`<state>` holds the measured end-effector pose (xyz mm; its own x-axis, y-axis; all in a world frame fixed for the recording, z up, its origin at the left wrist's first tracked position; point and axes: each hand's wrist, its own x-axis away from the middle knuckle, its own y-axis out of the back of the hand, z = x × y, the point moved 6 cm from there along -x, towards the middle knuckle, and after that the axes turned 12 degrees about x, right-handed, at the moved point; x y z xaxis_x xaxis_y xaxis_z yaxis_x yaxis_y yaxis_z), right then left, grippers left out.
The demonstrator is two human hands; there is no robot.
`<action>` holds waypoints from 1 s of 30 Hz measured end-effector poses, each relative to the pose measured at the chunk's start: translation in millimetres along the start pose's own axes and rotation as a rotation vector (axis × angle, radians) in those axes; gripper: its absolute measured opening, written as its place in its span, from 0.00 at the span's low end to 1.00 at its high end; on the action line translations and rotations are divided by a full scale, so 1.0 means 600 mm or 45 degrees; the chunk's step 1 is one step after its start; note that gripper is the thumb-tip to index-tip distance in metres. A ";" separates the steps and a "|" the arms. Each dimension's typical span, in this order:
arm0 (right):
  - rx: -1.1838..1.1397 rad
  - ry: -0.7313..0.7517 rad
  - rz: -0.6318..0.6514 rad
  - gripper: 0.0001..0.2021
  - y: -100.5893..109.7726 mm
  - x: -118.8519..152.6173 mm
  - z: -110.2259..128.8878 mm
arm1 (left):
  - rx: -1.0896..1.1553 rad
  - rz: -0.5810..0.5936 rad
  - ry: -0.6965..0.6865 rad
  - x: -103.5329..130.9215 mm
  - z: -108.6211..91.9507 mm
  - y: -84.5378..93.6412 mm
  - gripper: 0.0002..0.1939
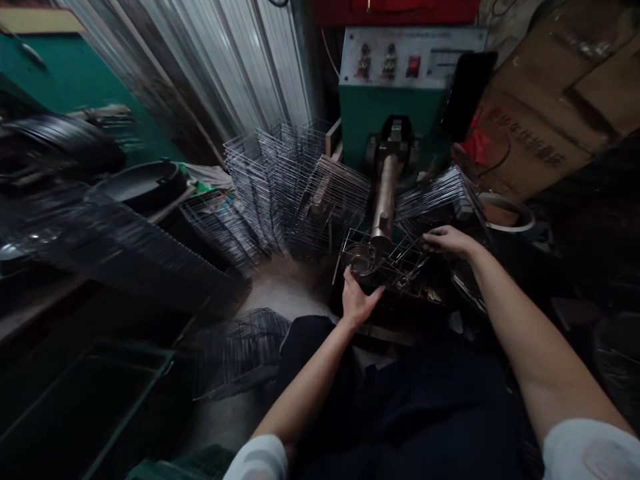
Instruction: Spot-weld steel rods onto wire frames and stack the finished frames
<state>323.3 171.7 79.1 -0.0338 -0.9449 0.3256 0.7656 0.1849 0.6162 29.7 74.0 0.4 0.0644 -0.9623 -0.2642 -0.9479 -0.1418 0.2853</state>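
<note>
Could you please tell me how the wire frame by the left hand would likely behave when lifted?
The wire frame is probably light for its size, being mostly gaps between thin rods. It seems fairly stiff, since its edges look straight near the left hand. It might snag, with other wire grids crowded close by.

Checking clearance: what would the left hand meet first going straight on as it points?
Probably the grey, angular metal-wire frame just ahead of the left hand; depth is unclear, so it may already be touching.
</note>
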 end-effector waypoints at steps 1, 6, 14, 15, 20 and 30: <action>-0.009 -0.005 0.001 0.18 -0.001 0.007 -0.002 | 0.041 -0.044 0.019 0.001 -0.002 -0.011 0.49; -0.070 -0.036 -0.035 0.15 -0.004 0.027 -0.018 | 0.004 -0.048 0.070 0.015 -0.005 -0.042 0.41; -0.228 -0.067 -0.080 0.15 -0.022 0.036 -0.043 | -0.370 0.270 0.041 0.010 -0.017 -0.043 0.37; -0.248 -0.073 -0.090 0.14 -0.024 0.036 -0.045 | -0.397 0.272 0.051 0.009 -0.018 -0.041 0.36; -0.330 -0.080 -0.130 0.15 -0.026 0.035 -0.043 | -0.485 0.340 0.078 0.022 -0.019 -0.030 0.38; -0.450 0.105 -0.270 0.21 -0.054 0.034 -0.025 | -0.600 0.592 -0.094 0.066 -0.018 0.026 0.34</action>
<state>307.3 142.5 55.3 -0.1738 -0.9732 0.1503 0.9209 -0.1066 0.3750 20.7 31.1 4.5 -0.3561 -0.9315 -0.0740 -0.6327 0.1821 0.7527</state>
